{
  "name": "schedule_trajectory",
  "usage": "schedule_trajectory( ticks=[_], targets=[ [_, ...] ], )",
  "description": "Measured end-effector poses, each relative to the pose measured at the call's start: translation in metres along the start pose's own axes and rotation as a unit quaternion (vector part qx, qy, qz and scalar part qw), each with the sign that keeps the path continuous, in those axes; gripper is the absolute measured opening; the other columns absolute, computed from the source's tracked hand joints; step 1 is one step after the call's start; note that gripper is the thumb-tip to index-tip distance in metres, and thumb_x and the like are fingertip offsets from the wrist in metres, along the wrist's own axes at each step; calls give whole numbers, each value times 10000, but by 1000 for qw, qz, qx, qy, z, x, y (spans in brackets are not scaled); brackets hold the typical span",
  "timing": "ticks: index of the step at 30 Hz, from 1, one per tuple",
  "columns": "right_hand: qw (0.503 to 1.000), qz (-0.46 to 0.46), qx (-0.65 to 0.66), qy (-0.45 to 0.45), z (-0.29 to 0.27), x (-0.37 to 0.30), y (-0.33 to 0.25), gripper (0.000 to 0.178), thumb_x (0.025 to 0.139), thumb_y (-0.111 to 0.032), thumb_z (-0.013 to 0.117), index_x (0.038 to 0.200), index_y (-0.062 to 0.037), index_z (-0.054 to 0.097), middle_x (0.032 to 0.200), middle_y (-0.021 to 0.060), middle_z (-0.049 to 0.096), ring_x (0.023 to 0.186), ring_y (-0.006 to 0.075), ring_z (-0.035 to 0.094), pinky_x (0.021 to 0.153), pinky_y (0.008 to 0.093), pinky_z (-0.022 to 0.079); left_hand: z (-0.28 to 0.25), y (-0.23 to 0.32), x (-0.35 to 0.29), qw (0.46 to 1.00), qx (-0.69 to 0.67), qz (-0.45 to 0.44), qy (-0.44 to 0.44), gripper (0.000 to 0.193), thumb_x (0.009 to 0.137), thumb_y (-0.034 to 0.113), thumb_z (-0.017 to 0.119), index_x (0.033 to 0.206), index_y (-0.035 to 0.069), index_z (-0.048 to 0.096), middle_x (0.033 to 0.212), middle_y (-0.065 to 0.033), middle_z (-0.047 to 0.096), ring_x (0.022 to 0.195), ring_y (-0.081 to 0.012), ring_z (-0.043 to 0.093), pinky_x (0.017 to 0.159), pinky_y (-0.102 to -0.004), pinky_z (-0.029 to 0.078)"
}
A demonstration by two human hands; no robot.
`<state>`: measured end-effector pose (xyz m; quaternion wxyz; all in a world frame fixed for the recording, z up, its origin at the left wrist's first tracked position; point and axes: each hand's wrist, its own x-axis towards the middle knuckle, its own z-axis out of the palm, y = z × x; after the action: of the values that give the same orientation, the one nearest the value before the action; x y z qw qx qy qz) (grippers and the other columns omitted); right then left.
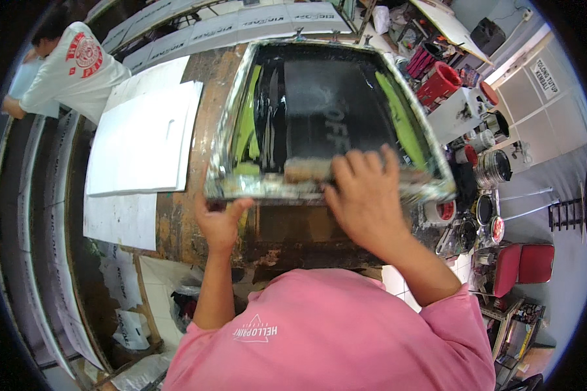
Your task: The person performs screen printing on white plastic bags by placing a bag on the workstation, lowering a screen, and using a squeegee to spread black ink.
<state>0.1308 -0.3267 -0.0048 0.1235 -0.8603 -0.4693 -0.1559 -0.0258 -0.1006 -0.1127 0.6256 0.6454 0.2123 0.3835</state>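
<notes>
A brown wooden squeegee bar (pixel 306 171) is lying along the near inner side of a large rectangular screen frame with paint-smeared, pale edges (pixel 274 189), over a dark mesh coated with glossy black ink (pixel 329 85) and flanked by lime-green strips. Judging by its look, the bar is probably going to be handling as a stiff, fairly light piece, hard to break but slippery wherever wet ink is coating it; the cleanest place for taking hold seems to be its upper wooden edge, towards the middle, with the thumb on the near side. The frame is looking rigid, broad and rather awkward, its stretched mesh being the fragile part, so its outer corners are offering the safest hold. The bare right hand (pixel 370 195) is reaching over the frame's near side and holding the bar at its right-hand part, fingers bending over the far face and thumb lying on the near face, so the bar is sitting between them while its left end is sticking out uncovered. The bare left hand (pixel 218 225) is touching the frame's near left corner, thumb standing apart below the near side; its other fingers are partly hiding behind that corner, so I cannot tell how firmly they are closing. Left of the frame, a stack of flat white sheets (pixel 134 146) is lying on a stained brown wooden table (pixel 205 85).
</notes>
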Motion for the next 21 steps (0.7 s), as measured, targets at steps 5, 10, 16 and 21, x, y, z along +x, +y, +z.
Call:
schedule_trajectory(
  ticks=[5,10,16,21],
  targets=[
    [986,-39,-49,154,-43,79,26,352,897,-406,736,1017,-80,677,918,98,637,949,315,640,936,525,426,29,30,56,976,-34,213,27,996,906,355,903,1657,-4,355,1337,-153,622,1161,-241,629,1002,-364,513],
    [982,-42,-53,175,-72,125,43,358,979,-377,657,1108,-49,718,977,165,703,929,375,664,907,464,436,20,-15,72,917,394,58,-4,685,991,323,796,1497,-63,544,1306,-311,599,1195,-403,615,1049,-495,488],
    [979,-11,-44,198,-99,158,32,401,950,-383,637,786,-17,640,703,153,628,688,325,608,801,463,482,2,-78,42,848,528,-26,-44,568,972,252,787,1393,-79,598,1300,-328,566,1209,-493,548,1052,-574,463],
    [987,15,-2,163,-113,163,32,468,966,-397,602,715,-3,621,651,152,611,646,312,606,800,471,483,6,-88,48,855,518,-25,19,492,969,198,770,1338,-94,625,1296,-321,576,1213,-489,546,1044,-574,462]
  ],
)
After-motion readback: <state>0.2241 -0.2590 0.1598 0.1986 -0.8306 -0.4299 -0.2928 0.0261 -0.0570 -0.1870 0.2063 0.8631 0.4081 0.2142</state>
